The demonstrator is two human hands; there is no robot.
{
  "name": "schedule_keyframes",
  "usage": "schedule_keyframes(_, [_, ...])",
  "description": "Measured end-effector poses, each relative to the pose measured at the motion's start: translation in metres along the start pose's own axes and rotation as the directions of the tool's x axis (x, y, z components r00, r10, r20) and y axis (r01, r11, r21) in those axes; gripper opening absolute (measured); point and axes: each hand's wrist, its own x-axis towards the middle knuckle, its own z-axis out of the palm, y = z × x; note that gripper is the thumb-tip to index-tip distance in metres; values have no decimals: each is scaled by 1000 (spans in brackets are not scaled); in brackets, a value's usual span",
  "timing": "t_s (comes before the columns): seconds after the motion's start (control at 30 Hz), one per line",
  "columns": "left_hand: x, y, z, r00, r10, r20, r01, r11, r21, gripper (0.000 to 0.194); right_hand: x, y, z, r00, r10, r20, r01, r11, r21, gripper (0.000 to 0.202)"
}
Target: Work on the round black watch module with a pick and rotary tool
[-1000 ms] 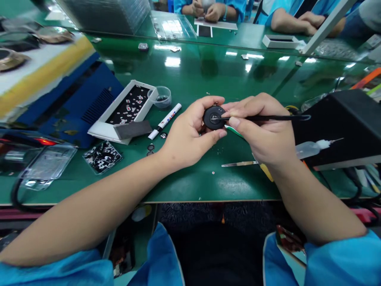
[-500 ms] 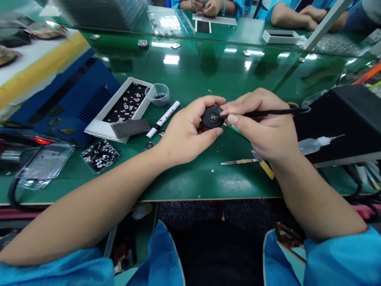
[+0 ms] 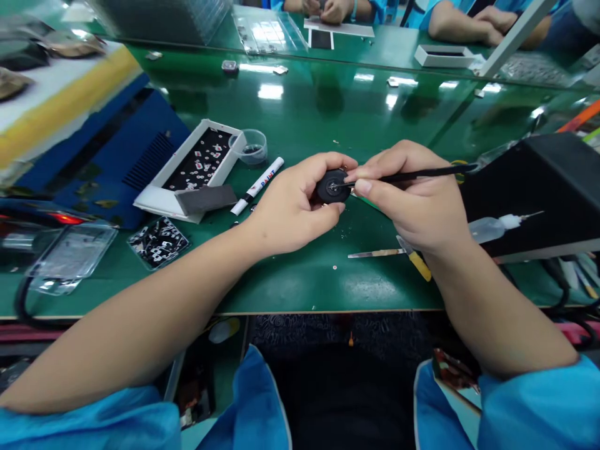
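Between the fingers and thumb of my left hand (image 3: 293,209) is a round black disc-shaped part (image 3: 330,189), held up over the bench with its flat face showing. Small metallic bits sit at its centre. My right hand (image 3: 415,200) pinches slim black tweezers (image 3: 412,175), whose tips reach the middle of the disc. Exactly what the tips touch is too small to make out. Left of my left hand lies a white paint marker (image 3: 257,186). Below my right hand are a thin blade-like tool (image 3: 375,254) and a yellow-handled tool (image 3: 419,265).
A white box (image 3: 224,167) of small parts, a clear cup (image 3: 255,150) and a small parts tray (image 3: 158,242) stand on the green bench (image 3: 290,287) at left. A black case (image 3: 529,181) and a needle bottle (image 3: 492,229) are at right. Co-workers' hands (image 3: 330,9) show across the bench.
The disc and my left hand have shifted slightly, and the disc's face is tilted a little differently. The tweezers' rear end has swung slightly upward; their tips stay at the disc's centre.
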Motion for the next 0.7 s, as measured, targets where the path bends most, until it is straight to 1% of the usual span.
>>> schedule_keyframes(0.1, [0, 2, 0, 1000, -16, 10, 16, 1000, 1, 60, 0, -1, -1, 1000, -28, 8, 29, 1000, -8, 14])
schedule_keyframes(0.2, [0, 3, 1, 1000, -26, 5, 26, 1000, -6, 60, 0, -3, -1, 1000, -7, -1, 7, 1000, -21, 14])
schedule_keyframes(0.27, [0, 3, 1, 1000, -31, 4, 31, 999, -9, 59, 0, -3, -1, 1000, 9, -5, -9, 1000, -22, 18])
schedule_keyframes(0.4, [0, 1, 1, 999, -33, 17, 34, 999, -21, 61, 0, -3, -1, 1000, -11, 7, 11, 1000, -24, 23])
schedule_keyframes(0.57, [-1, -2, 1, 1000, -20, 15, 20, 999, -25, 62, 0, -4, -2, 1000, -23, -9, 23, 1000, -13, 11])
schedule_keyframes(0.7, [-1, -2, 2, 1000, 5, 5, -5, 1000, -27, 59, 0, -6, -2, 999, -35, 19, 35, 999, -2, 14])
